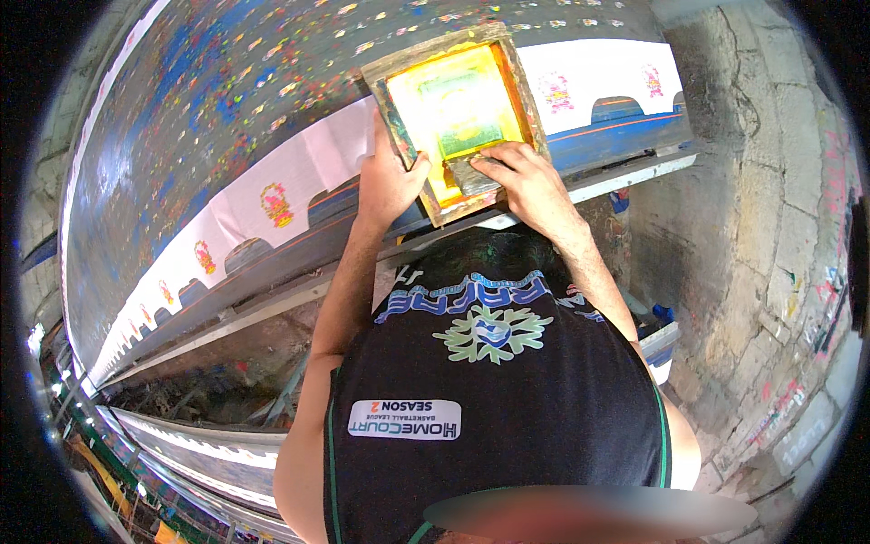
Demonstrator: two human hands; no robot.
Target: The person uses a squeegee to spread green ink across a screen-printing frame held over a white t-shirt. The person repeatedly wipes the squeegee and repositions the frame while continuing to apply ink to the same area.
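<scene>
A wooden screen-printing frame [441,53] lies tilted over a long strip of white fabric [340,136] on the table. Bright yellow ink covers its mesh [458,95], with a greenish rectangle in the middle. My left hand [390,186] grips the frame's left side, thumb on top. Near the frame's lower edge, my right hand [535,186] is closed on a worn, ink-stained squeegee [474,177], which rests on the mesh. The frame hides the fabric beneath it.
The long dark table [227,136] is speckled with paint. Pink and yellow motifs [277,205] repeat along the scalloped fabric on both sides of the frame. A metal rail [634,175] runs along the table's near edge. At the right stands a rough block wall [761,208].
</scene>
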